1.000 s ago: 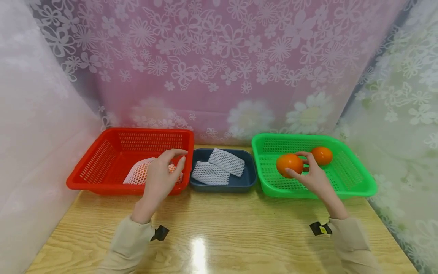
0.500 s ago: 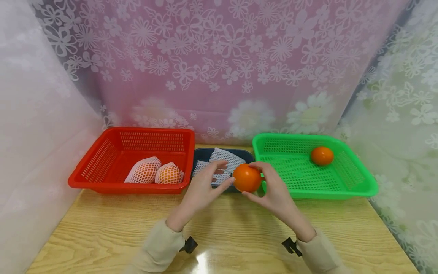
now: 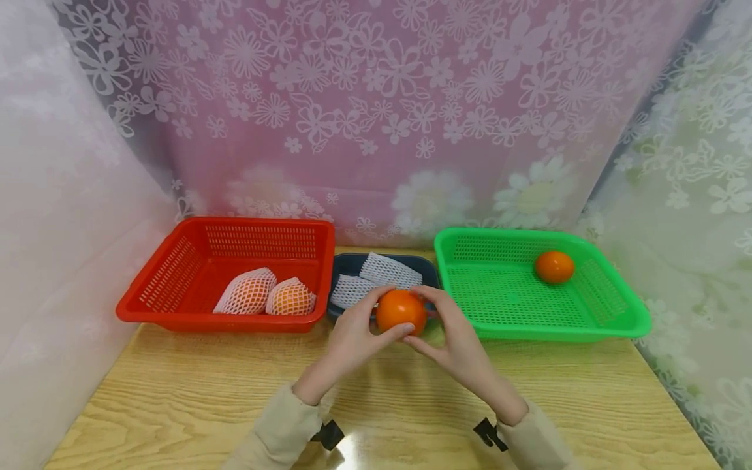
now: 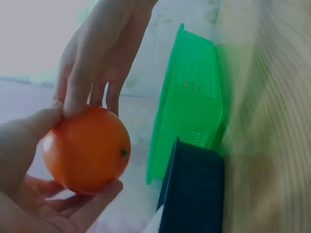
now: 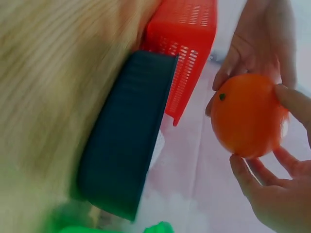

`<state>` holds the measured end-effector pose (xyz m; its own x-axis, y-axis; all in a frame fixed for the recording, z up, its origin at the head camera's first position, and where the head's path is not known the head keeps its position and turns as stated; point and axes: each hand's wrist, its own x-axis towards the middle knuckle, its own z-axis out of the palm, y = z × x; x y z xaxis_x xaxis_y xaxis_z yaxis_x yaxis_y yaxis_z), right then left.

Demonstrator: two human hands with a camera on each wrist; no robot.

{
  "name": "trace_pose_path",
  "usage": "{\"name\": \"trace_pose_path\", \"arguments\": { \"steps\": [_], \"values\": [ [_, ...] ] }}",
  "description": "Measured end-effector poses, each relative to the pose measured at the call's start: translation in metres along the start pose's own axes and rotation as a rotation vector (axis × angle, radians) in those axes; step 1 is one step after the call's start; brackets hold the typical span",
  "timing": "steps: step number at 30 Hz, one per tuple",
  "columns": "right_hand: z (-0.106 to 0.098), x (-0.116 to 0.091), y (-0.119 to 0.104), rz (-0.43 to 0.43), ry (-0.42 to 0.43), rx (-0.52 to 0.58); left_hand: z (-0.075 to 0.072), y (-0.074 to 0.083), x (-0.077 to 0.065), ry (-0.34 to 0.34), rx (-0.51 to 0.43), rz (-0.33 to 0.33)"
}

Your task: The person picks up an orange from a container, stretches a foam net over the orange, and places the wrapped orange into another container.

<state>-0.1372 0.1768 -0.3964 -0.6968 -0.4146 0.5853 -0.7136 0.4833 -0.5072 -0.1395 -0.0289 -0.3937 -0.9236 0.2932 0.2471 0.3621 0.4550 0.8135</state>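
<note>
Between my two hands an orange point(image 3: 401, 313) is held above the front edge of the dark blue tray point(image 3: 431, 277). My left hand point(image 3: 352, 336) grips its left side, thumb across the front. My right hand point(image 3: 461, 339) grips the right side, its thumb low and fingers over the top. In the left wrist view the orange point(image 4: 90, 150) shows a small green stem spot, and both thumbs nearly meet. White foam net sleeves point(image 3: 390, 269) lie in the tray, partly hidden by the hands.
At left, a red basket point(image 3: 264, 223) holds two net-wrapped oranges point(image 3: 247, 292). A green basket point(image 3: 499, 294) at right holds one bare orange point(image 3: 555, 267). A floral curtain point(image 3: 376, 117) hangs behind the wooden table point(image 3: 205, 385).
My right hand has brought the orange out of the green basket, leftwards to the middle. My left hand has come right from over the red basket and taken hold of the orange too.
</note>
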Motion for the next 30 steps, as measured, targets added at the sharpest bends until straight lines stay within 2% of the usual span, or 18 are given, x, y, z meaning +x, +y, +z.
{"name": "trace_pose_path", "arguments": {
  "steps": [4,10,14,17,21,30],
  "values": [
    [-0.002,-0.006,0.004,0.135,-0.076,0.204,-0.003,-0.009,-0.004,-0.044,-0.061,0.021],
    [0.006,-0.018,0.012,0.256,-0.201,0.305,-0.004,-0.023,-0.012,-0.139,-0.048,0.037],
    [0.016,-0.026,0.016,0.274,-0.260,0.333,-0.002,-0.038,-0.019,-0.222,-0.058,0.021],
    [0.022,-0.032,0.018,0.304,-0.304,0.332,0.001,-0.047,-0.023,-0.263,-0.021,0.004],
    [0.029,-0.035,0.020,0.313,-0.348,0.303,0.003,-0.053,-0.026,-0.290,0.029,-0.009],
    [0.035,-0.037,0.024,0.312,-0.392,0.263,0.006,-0.059,-0.029,-0.340,0.062,-0.038]
  ]
}}
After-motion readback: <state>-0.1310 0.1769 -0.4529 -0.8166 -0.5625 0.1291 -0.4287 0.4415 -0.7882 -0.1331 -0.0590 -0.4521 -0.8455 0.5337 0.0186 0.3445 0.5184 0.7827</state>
